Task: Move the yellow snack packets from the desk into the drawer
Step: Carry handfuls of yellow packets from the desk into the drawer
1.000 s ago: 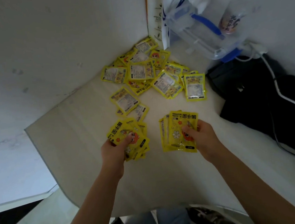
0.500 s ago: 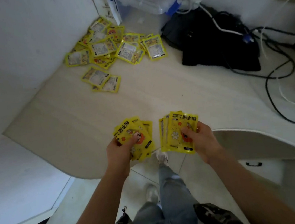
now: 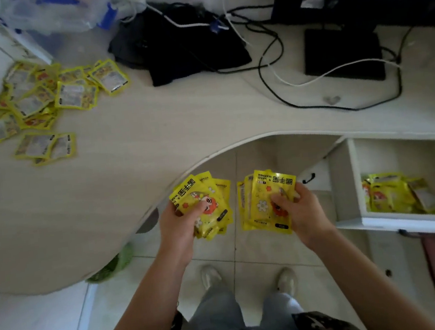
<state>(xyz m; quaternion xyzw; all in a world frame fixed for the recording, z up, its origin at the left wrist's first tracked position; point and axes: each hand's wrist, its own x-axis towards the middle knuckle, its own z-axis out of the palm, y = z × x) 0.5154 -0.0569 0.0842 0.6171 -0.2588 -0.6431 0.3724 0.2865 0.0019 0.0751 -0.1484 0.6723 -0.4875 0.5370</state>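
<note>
My left hand [image 3: 175,224] grips a fanned stack of yellow snack packets [image 3: 209,201], held off the desk's curved front edge above the floor. Just to its right, my right hand [image 3: 301,209] grips a second stack of yellow packets [image 3: 261,203]. A pile of loose yellow packets [image 3: 41,100] lies on the pale desk [image 3: 153,134] at the far left corner. The white drawer [image 3: 348,182] stands pulled out at the right below the desk, with several yellow packets [image 3: 393,195] lying inside it.
A black bag [image 3: 184,46], black and white cables [image 3: 280,57], a black box [image 3: 342,55] and a monitor base sit at the desk's back. A clear plastic container [image 3: 58,12] stands at the back left. My feet are on the tiled floor [image 3: 251,166].
Both hands have carried their packet stacks back off the desk and rightward, past its front edge. The view swung right, bringing the pulled-out drawer into sight.
</note>
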